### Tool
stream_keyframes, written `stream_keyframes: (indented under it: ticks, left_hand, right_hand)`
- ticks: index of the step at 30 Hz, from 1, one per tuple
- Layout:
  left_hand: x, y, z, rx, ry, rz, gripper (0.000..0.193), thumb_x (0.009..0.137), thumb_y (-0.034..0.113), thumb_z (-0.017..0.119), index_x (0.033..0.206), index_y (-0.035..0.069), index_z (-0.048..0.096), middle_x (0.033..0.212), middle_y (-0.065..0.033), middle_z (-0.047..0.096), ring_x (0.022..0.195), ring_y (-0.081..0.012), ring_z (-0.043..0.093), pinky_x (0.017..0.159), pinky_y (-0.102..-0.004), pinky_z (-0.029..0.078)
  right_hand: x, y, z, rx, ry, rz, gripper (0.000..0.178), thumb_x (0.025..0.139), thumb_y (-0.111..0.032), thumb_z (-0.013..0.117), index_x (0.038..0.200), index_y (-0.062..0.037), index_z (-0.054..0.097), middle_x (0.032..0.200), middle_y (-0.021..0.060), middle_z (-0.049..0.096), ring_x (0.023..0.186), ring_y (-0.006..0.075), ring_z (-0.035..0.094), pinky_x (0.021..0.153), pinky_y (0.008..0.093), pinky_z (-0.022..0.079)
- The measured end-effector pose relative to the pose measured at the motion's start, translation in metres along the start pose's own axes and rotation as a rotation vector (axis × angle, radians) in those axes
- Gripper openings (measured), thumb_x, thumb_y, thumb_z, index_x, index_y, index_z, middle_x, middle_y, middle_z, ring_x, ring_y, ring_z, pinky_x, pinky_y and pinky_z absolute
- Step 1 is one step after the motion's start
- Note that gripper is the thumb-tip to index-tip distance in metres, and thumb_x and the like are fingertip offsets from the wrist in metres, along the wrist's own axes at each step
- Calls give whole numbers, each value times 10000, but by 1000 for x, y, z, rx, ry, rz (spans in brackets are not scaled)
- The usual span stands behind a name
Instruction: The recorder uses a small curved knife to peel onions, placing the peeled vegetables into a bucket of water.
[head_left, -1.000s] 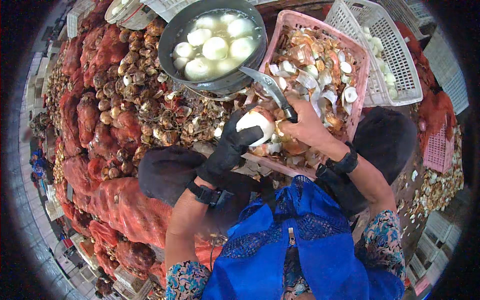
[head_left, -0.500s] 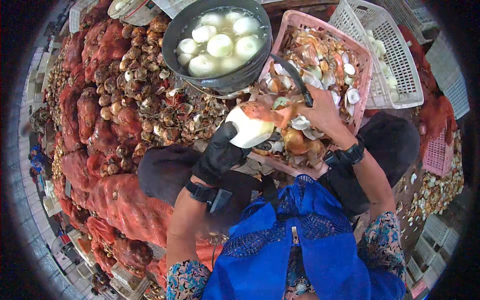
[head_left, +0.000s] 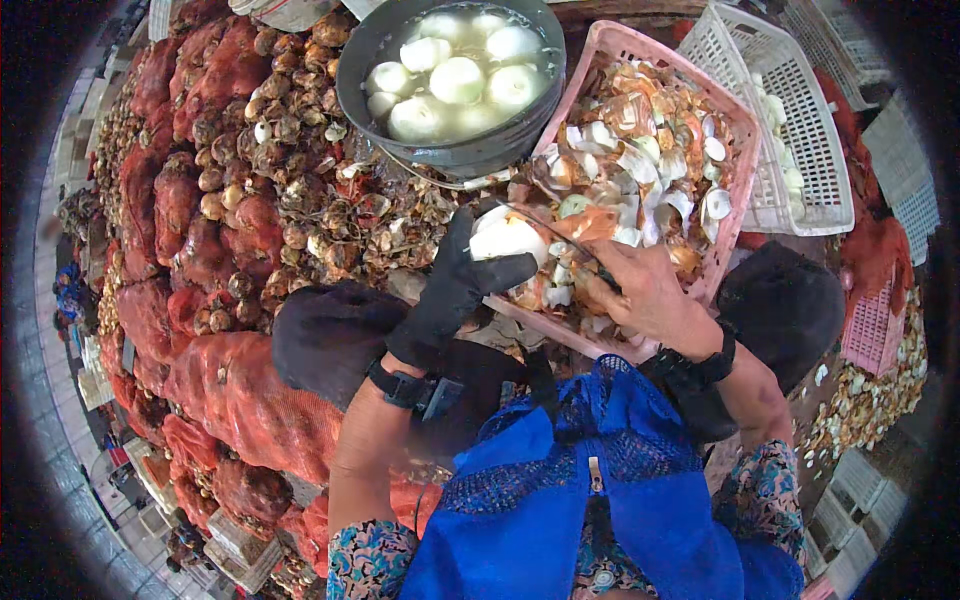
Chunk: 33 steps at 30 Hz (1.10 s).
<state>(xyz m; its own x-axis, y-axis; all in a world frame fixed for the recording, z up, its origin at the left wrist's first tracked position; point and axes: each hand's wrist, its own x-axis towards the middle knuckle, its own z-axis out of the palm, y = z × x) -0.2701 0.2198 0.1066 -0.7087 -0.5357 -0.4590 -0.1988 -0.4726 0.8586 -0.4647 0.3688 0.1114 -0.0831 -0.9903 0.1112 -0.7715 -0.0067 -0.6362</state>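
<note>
A white, mostly peeled onion (head_left: pixel 508 238) sits in my left hand (head_left: pixel 447 300), which wears a black glove with fingers curled around it. My bare right hand (head_left: pixel 655 295) grips a knife (head_left: pixel 552 230) with a dark, slim blade that reaches toward the onion's upper side. Both hands are over the near left part of a pink plastic crate (head_left: pixel 742 200) heaped with onion skins and peel scraps (head_left: pixel 640 165). Just beyond the hands stands a dark bucket (head_left: pixel 470 158) of cloudy water, where several peeled onions (head_left: pixel 457 80) float.
At the far right, a white plastic basket (head_left: pixel 800 130) contains some peeled onions. Loose unpeeled onions (head_left: pixel 300 130) and red mesh sacks (head_left: pixel 250 400) cover the left side. My knees flank the pink crate's near edge. Peel scraps (head_left: pixel 870 390) litter the right floor.
The brown skin patch seen on the onion earlier no longer shows. My right hand has moved down, and the knife has swung from pointing away to lying across toward the onion.
</note>
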Motion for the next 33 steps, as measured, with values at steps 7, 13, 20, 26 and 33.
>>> stream_keyframes:
  ticks: [7, 13, 20, 26, 33]
  left_hand:
    - [7, -10, -1, 75, -33, 118, 677, 773, 32, 785, 1344, 30, 421, 1162, -88, 602, 1059, -177, 600, 873, -309, 526]
    - [9, -12, 3, 85, 23, 94, 692, 748, 52, 810, 1318, 7, 420, 1145, -94, 607, 991, -173, 621, 831, -301, 540]
    - [10, -17, -1, 152, 74, 52, 707, 721, 188, 840, 1268, -13, 440, 1146, -115, 603, 991, -170, 613, 822, -309, 532]
    - [5, 2, 3, -14, 27, 82, 666, 772, 228, 778, 1296, -24, 452, 1151, -111, 602, 1028, -181, 606, 871, -318, 513]
    - [7, -2, 0, -177, 53, 97, 600, 813, 241, 724, 1295, -5, 465, 1148, -99, 598, 1030, -181, 602, 914, -329, 496]
  right_hand:
    - [-4, 4, 10, -112, -98, -54, 280, 782, -175, 665, 983, -34, 530, 744, 131, 601, 624, 334, 615, 510, 439, 472]
    - [-3, -1, 21, -244, -114, 11, 241, 793, -117, 618, 986, -28, 503, 748, 180, 603, 598, 356, 630, 471, 444, 474]
    - [6, -7, 19, -118, -132, 124, 218, 838, -115, 585, 1016, -8, 518, 745, 246, 600, 637, 414, 622, 542, 484, 489]
    - [9, 16, 5, 270, 9, 201, 319, 855, -194, 626, 1075, 15, 529, 666, 260, 563, 674, 460, 593, 582, 511, 450]
    - [-8, -10, 0, -21, -68, 76, 416, 829, -140, 637, 1180, 38, 501, 680, 203, 595, 612, 404, 602, 545, 473, 466]
